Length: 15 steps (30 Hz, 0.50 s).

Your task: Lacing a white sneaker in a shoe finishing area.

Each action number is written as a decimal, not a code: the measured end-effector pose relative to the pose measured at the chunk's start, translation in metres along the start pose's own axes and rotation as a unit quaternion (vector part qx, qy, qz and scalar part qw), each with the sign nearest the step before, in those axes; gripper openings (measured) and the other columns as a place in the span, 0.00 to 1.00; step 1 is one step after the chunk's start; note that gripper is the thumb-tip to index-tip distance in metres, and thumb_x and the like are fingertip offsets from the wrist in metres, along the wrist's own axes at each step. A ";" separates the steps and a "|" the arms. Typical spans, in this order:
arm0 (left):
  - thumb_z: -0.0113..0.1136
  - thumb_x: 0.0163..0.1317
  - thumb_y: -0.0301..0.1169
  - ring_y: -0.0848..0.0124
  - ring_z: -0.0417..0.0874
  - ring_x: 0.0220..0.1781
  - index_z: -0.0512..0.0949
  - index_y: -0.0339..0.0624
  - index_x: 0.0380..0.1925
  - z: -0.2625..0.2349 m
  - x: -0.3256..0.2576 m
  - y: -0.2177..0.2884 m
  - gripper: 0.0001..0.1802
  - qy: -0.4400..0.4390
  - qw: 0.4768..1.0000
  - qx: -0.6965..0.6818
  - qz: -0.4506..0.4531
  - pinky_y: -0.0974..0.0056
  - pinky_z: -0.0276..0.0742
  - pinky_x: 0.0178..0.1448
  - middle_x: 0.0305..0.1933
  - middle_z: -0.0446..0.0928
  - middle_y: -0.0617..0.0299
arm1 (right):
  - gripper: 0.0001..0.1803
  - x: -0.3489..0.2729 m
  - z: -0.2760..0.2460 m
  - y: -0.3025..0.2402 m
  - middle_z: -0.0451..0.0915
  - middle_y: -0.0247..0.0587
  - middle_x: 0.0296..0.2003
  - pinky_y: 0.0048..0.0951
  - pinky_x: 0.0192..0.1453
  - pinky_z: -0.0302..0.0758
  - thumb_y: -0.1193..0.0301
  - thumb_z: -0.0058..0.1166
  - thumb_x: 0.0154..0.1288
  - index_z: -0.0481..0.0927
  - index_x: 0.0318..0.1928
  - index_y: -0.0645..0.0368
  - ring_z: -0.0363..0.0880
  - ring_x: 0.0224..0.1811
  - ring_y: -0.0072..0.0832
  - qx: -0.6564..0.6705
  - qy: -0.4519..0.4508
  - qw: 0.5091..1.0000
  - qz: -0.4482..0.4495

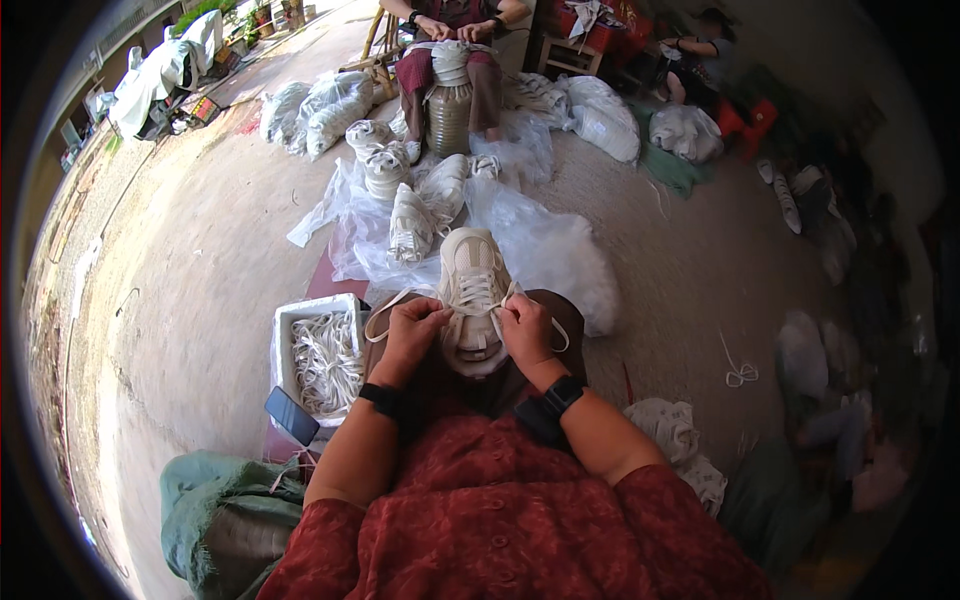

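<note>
1. Sneaker (473, 290): cream/beige, toe pointing away from the person, resting on the lap over a dark brown cloth (560, 330), between both hands.
2. Left hand (410, 335): fingers pinched shut on the left run of the white shoelace (385, 308), which loops out to the left of the shoe.
3. Right hand (527, 330): fingers closed on the right lace end just beside the eyelet row; a loop trails off past the wrist.
4. Step in hand, as a judgement: lacing the upper. Lower crossings look threaded; the top of the tongue still looks open.
5. Next move likely calls for feeding a lace tip through the next eyelet, keeping both sides even and holding the shoe steady on the lap. Eyelet detail is too small to confirm.
6. White foam box (322, 360) of loose white laces sits just beside the left forearm; a dark phone (291, 415) leans at its near corner.
7. Further sneakers (410, 225) lie on clear plastic bags (540, 245) on the floor ahead.
8. Another person (450, 60) sits beyond, hands on a similar shoe; keep separate.
</note>
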State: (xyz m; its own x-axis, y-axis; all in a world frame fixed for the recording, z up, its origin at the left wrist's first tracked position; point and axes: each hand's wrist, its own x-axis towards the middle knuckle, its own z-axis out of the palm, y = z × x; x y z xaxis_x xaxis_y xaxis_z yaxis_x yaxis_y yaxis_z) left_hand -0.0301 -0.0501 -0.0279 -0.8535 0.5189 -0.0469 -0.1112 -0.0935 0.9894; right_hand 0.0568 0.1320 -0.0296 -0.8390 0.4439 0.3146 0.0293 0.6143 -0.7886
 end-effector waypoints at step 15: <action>0.61 0.53 0.29 0.72 0.79 0.23 0.80 0.36 0.25 0.012 0.000 -0.003 0.07 0.058 0.970 0.235 0.034 0.68 0.73 0.31 0.22 0.79 0.58 | 0.03 -0.018 -0.009 -0.019 0.73 0.48 0.28 0.40 0.32 0.72 0.77 0.52 0.51 0.72 0.24 0.61 0.75 0.29 0.45 -0.123 0.036 0.978 -0.164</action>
State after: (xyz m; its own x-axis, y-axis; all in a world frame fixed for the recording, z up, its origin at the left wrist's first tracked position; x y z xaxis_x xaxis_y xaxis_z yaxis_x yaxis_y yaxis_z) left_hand -0.0232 -0.0398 -0.0292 -0.9056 0.4231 0.0314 0.1670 0.2873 0.9432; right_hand 0.0760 0.1180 -0.0156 -0.7847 0.2364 0.5730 -0.0976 0.8658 -0.4909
